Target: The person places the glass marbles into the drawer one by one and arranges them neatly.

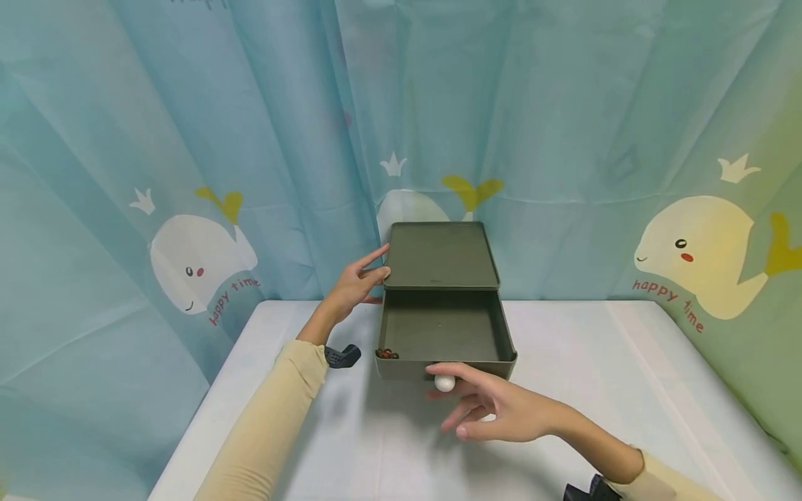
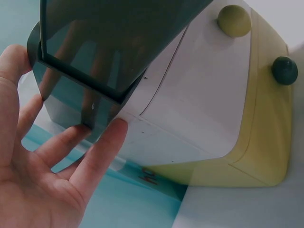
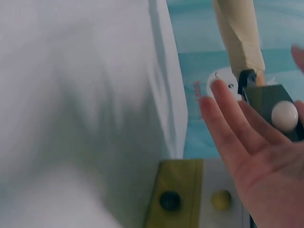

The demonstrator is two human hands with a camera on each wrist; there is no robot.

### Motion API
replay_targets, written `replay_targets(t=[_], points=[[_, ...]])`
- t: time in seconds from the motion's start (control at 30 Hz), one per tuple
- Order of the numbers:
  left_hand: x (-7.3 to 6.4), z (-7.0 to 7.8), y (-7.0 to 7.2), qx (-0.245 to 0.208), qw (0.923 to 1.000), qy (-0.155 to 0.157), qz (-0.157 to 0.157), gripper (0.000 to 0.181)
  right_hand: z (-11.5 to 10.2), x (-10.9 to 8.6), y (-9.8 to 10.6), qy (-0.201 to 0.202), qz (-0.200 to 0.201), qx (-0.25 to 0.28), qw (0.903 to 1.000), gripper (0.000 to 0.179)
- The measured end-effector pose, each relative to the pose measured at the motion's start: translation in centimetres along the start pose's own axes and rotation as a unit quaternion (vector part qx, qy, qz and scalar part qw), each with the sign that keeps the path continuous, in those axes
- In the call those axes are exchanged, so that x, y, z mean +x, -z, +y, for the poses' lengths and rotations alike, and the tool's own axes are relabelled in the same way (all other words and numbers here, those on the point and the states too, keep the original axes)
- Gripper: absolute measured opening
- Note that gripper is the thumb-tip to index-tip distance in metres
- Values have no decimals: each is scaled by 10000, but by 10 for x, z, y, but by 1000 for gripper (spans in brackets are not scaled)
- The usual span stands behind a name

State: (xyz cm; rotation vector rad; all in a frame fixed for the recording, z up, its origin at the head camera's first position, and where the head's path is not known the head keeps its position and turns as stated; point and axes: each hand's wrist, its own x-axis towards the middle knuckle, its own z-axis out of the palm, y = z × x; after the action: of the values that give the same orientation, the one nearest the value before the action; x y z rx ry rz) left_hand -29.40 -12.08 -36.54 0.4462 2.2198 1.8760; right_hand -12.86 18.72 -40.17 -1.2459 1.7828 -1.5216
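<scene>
A small cabinet with a dark green lid-like top (image 1: 441, 256) stands at the table's back. Its dark green upper drawer (image 1: 438, 327) is pulled out, and small red-brown bead-like pieces (image 1: 387, 354) lie in the front left corner. My left hand (image 1: 354, 285) rests at the cabinet's left side, fingers spread; in the left wrist view its fingertips (image 2: 121, 127) touch the cabinet wall. My right hand (image 1: 495, 403) is at the drawer front, fingers mostly extended, with one finger lying over the white round knob (image 1: 445, 383). The knob also shows beside the fingers in the right wrist view.
Below the drawer, a white drawer (image 2: 204, 95) has a yellow-green knob (image 2: 234, 21), and a yellow drawer (image 2: 268, 118) has a dark green knob (image 2: 285, 70). A white tabletop (image 1: 583, 376) lies in front of a blue whale-print curtain (image 1: 557, 104).
</scene>
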Motion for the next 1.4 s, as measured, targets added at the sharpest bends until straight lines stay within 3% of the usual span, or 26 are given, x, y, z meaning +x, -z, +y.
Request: replay_targets(t=[0.27,0.6,0.87,1.4], points=[[1,0,1,-68,10000,33,24,59,5,7,-13,185,1170,-206,9927,49],[2,-3,0,-51,10000,-23,26,59,7,12,-25,235,1819,-229,9828,31],[2,-4,1,-3,10000,-44,12,58,8,13,-28,82,1988,-209,9798,27],[1,-3,0,-139,9999,15,31,58,10,18,-22,315,2153,-455,9750,25]])
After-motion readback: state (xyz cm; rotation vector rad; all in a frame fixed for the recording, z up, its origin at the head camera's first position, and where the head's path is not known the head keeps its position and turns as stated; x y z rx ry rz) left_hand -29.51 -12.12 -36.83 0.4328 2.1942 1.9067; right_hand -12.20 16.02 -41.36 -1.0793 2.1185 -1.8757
